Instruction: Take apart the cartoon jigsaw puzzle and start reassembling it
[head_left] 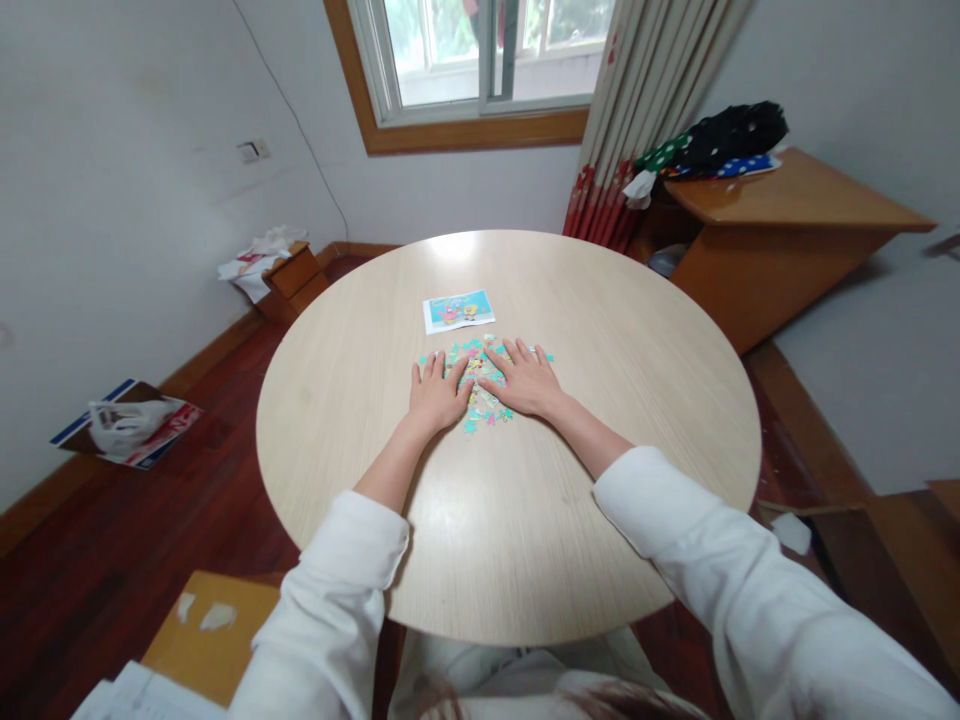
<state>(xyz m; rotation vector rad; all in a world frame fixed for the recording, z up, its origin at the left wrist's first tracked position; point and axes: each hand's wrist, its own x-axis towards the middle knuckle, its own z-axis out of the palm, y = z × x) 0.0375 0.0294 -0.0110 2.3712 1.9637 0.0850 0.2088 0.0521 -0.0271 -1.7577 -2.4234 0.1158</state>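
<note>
Loose jigsaw puzzle pieces (pixel 491 412), mostly turquoise with some pink and yellow, lie in a heap on the round wooden table (pixel 510 530). My left hand (pixel 438 392) rests over the left side of the heap, palm down with its fingers spread. On the right side, my right hand (pixel 527 376) lies flat over the pieces, its fingers also apart. Both thumbs point inward with pieces showing between them. Pieces under the palms are hidden. Just beyond the heap is a picture sheet (pixel 459 311) with a pink and a yellow cartoon figure on turquoise.
A wooden desk (pixel 795 200) with dark and patterned cloth (pixel 727 140) stands at the back right, beside a curtain (pixel 637 110). Low wooden drawers (pixel 296 275) are behind the table's left edge. A cardboard box (pixel 210 640) sits at the front left.
</note>
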